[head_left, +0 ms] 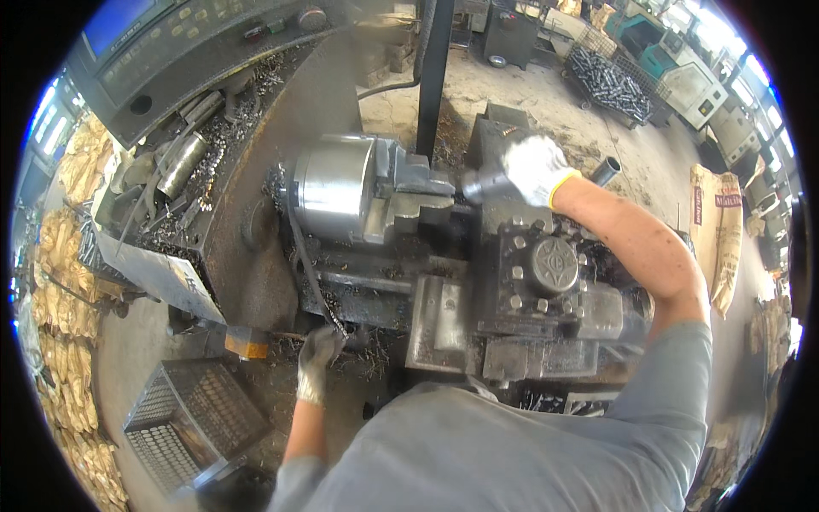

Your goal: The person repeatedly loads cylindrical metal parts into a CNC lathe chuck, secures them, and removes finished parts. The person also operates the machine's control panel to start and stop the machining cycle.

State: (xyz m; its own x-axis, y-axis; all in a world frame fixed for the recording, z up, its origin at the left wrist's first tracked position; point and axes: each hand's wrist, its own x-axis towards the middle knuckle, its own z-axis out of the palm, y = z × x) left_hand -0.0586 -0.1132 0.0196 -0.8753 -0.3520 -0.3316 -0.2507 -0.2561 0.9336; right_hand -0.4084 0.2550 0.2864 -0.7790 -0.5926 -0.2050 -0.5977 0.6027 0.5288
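The left hand (319,352), gloved, is gripping a long dark handle (309,275) below the shiny chuck (334,189). Farther right, the right hand (536,169) is closing around a metal tube (483,184) just beside the chuck's jaws.

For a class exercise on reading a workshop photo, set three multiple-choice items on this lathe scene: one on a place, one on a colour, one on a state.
1. Where does the wire basket stand?
A. on the floor at lower left
B. on top of the lathe
C. beside the right arm

2. What colour is the glove on the right hand?
A. black
B. white with a yellow cuff
C. red

3. What is the left hand doing?
A. hanging free
B. resting flat on the basket
C. gripping a dark lever

Key: 1 A, it sits low beside the machine; 2 B, the cuff edge shows yellow; 3 C, fingers close round the lever below the chuck.
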